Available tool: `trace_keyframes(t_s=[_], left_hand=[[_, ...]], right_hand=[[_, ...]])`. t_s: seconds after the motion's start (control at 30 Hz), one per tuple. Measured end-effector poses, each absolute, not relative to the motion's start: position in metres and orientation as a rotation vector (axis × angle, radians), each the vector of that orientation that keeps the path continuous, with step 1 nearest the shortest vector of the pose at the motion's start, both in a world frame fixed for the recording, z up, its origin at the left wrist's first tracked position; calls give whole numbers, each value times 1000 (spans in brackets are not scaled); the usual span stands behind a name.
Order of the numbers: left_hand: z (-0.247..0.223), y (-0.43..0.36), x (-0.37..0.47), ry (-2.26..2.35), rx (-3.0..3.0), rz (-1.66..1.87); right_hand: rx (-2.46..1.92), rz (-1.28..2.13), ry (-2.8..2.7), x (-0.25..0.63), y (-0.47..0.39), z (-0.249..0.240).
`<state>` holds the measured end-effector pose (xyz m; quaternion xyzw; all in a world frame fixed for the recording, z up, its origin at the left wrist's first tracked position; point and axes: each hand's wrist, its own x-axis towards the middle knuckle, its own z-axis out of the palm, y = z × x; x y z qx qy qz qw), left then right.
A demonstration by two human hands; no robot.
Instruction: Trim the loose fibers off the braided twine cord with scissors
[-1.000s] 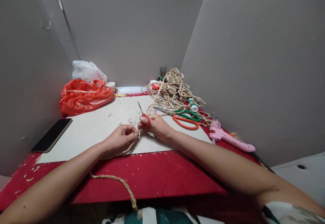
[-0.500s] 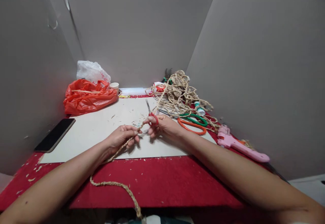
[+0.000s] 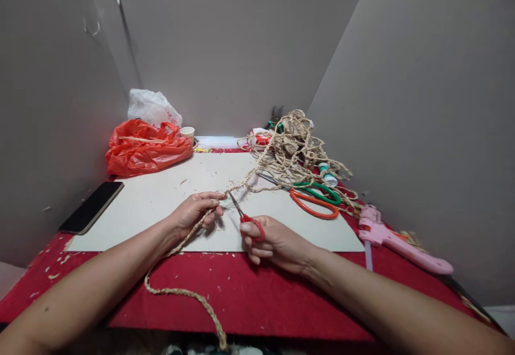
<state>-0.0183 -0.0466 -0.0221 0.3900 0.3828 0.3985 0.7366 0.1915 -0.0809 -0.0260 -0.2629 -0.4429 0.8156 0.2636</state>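
Note:
Pinched in my left hand (image 3: 200,210) is a braided straw rope (image 3: 188,294). From the fingers it runs back under my left forearm and down over the table's front edge. Its other side stretches up to the tangled heap of the same rope (image 3: 295,143). My right hand (image 3: 267,242) is closed around the red handles of small scissors (image 3: 252,226). Their blades point up and left, with the tips at the rope just right of my left fingers. Whether the blades touch the rope I cannot tell.
A white board (image 3: 161,199) with fibre scraps covers much of the red tabletop (image 3: 241,301). Large scissors (image 3: 314,202) with green and orange handles and a pink glue gun (image 3: 406,245) lie right. Left are a phone (image 3: 92,207), a red plastic bag (image 3: 148,154) and a paper cup (image 3: 187,132).
My right hand has come off the rope and moved down toward me. The red scissors have swung from pointing upward to pointing at the rope. My left hand keeps its pinch.

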Motion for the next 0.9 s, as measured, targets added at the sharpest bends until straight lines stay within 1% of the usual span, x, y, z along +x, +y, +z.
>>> trace_keyframes(t_s=[0.1, 0.37, 0.9], left_hand=[[-21, -47, -18, 837, 868, 881], [-19, -50, -16, 825, 899, 859], [-17, -57, -11, 773, 850, 871]], right_hand=[[-655, 2244, -1159, 195, -82, -24], [-596, 2505, -1060, 200, -85, -29], [-497, 2594, -1038, 198, -81, -30]])
